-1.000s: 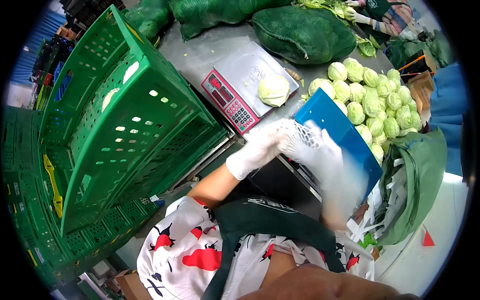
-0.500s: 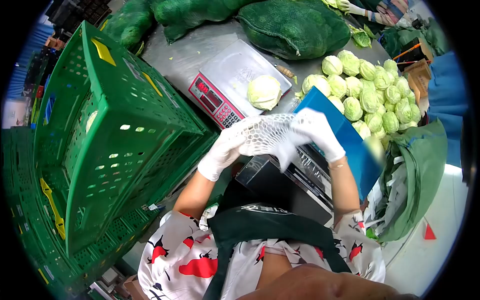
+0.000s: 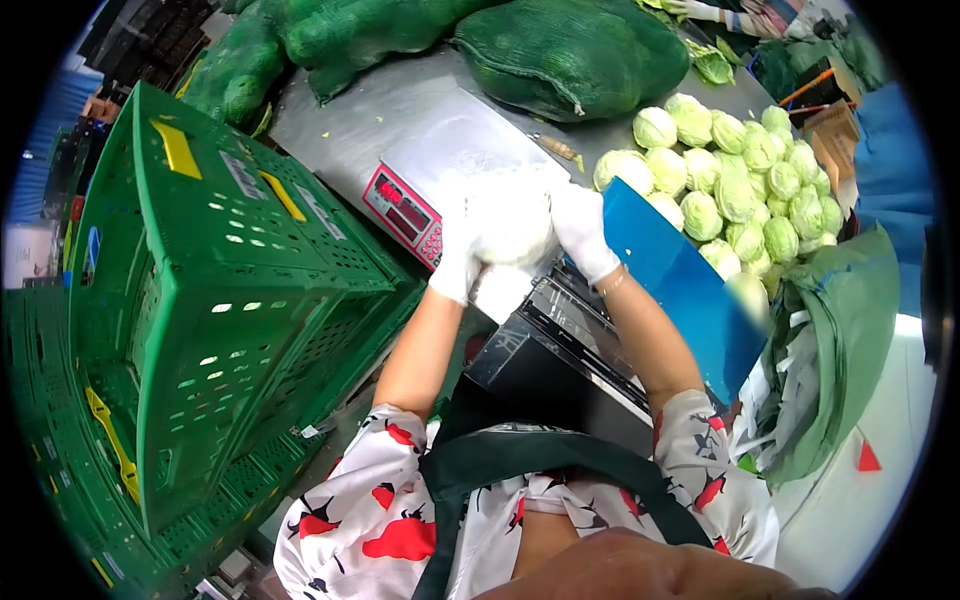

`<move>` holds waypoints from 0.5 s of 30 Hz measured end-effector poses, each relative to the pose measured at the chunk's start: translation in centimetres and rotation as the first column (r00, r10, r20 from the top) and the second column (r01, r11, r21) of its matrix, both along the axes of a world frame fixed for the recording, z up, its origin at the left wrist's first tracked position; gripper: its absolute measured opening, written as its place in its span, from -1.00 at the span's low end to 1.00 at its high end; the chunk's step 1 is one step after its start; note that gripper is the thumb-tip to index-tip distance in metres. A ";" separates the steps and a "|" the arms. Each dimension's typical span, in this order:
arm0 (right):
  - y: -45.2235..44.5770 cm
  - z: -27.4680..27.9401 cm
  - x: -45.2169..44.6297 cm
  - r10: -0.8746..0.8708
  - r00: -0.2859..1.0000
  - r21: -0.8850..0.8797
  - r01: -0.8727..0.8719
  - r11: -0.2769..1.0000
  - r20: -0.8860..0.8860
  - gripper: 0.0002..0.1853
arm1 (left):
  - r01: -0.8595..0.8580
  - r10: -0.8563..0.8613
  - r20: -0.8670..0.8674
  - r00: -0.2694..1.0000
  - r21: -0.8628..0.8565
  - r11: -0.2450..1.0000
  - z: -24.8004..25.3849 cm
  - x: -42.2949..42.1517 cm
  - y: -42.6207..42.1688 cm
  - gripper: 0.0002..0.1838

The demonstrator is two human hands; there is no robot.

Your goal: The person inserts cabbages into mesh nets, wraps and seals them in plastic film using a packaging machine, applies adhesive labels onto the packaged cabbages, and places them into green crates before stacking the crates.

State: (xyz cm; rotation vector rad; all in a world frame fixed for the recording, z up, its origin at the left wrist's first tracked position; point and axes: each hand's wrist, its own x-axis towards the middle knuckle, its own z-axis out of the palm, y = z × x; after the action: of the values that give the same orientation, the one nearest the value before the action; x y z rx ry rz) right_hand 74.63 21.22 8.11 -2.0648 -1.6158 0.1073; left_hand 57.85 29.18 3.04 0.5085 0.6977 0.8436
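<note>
A cabbage (image 3: pixel 512 222), wrapped in white foam netting, sits at the near side of the silver scale (image 3: pixel 455 135), between my gloved hands. My left hand (image 3: pixel 458 235) presses on its left side, and my right hand (image 3: pixel 580 225) is closed round its right side. The netting's lower end hangs toward me. Red digits glow on the scale's display, partly behind my left hand. Below my hands stands a black device (image 3: pixel 545 360), beside a slanted blue panel (image 3: pixel 670 290).
Green crates (image 3: pixel 230 300) stand at the left. Many cabbages (image 3: pixel 735 185) are piled at the right, near a green bag (image 3: pixel 850 340). Filled green net sacks (image 3: pixel 570 55) lie at the back. A wooden-handled tool (image 3: pixel 553 146) lies beyond the scale. Another person's gloved hand (image 3: pixel 695 10) shows at top right.
The white netting, stretched between my hands half a second ago, is now around the cabbage. Both hands have moved to the cabbage's sides. The view has shifted slightly.
</note>
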 end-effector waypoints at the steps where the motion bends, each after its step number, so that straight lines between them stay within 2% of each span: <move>1: -1.5 1.2 -0.2 0.049 0.991 0.102 -0.036 0.994 -0.121 -0.71 | 0.151 -0.126 -0.120 0.985 0.221 0.964 1.3 -0.1 -1.4 -0.59; 2: -2.8 2.4 -0.2 0.105 0.967 0.213 -0.055 0.976 -0.232 -0.74 | 0.315 -0.221 -0.260 0.940 0.415 0.853 2.6 -0.3 -2.7 -0.58; 3: -4.1 4.2 0.0 0.167 0.930 0.328 -0.054 0.943 -0.327 -0.77 | 0.478 -0.277 -0.406 0.871 0.566 0.672 3.9 -0.2 -3.7 -0.57; 4: -5.2 7.9 0.0 -0.009 0.724 0.074 0.083 0.994 -0.689 -0.79 | 0.507 -0.408 -0.302 0.862 0.484 0.713 5.6 0.1 -5.2 -0.55; 5: -6.4 8.1 1.4 0.071 0.461 0.095 0.031 0.995 -0.885 -0.78 | 0.545 -0.515 -0.190 0.836 0.389 0.743 7.2 0.4 -6.6 -0.54; 6: -7.9 8.4 3.1 0.140 0.147 0.140 -0.012 0.990 -0.979 -0.77 | 0.527 -0.508 0.226 0.831 -0.029 0.849 8.4 1.0 -8.0 -0.52; 7: -9.4 7.6 4.6 -0.018 -0.146 -0.017 -0.010 1.000 -0.989 -0.68 | 0.565 -0.519 0.343 0.783 -0.043 0.824 8.1 1.8 -8.6 -0.52; 9: -13.6 6.5 6.8 0.005 -0.154 -0.014 0.123 0.992 -0.988 -0.60 | 0.638 -0.503 0.557 0.661 -0.065 0.767 7.0 3.2 -9.6 -0.51; 10: -15.6 6.1 7.7 0.022 -0.155 -0.008 0.186 0.982 -0.988 -0.57 | 0.639 -0.580 0.412 0.703 -0.007 0.769 8.5 4.3 -10.1 -0.49; 11: -17.9 6.2 7.8 0.021 -0.029 0.011 0.322 0.947 -0.999 -0.51 | 0.638 -0.629 0.258 0.734 0.057 0.768 10.9 5.5 -10.7 -0.48; 12: -20.0 6.5 7.8 -0.007 -0.019 -0.015 0.443 0.897 -1.000 -0.46 | 0.693 -0.621 0.381 0.685 -0.077 0.717 10.1 7.0 -10.4 -0.47; 13: -21.5 7.5 7.0 -0.017 -0.010 -0.020 0.428 0.903 -1.000 -0.43 | 0.737 -0.584 0.487 0.649 -0.213 0.641 9.2 8.4 -10.0 -0.46; 14: -22.5 8.5 5.8 -0.023 0.003 -0.019 0.418 0.908 -1.000 -0.40 | 0.648 -0.636 0.151 0.757 -0.046 0.760 10.5 10.8 -11.3 -0.49; 15: -22.9 9.3 3.8 -0.043 0.084 0.004 0.493 0.870 -0.996 -0.35 | 0.692 -0.698 0.178 0.694 0.105 0.715 9.1 13.1 -11.8 -0.52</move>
State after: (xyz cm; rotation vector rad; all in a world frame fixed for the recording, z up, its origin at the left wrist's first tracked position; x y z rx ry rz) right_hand 78.44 -1.69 17.40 -1.3005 -0.2749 0.8258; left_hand 70.95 17.36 12.12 0.6435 0.2473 0.1708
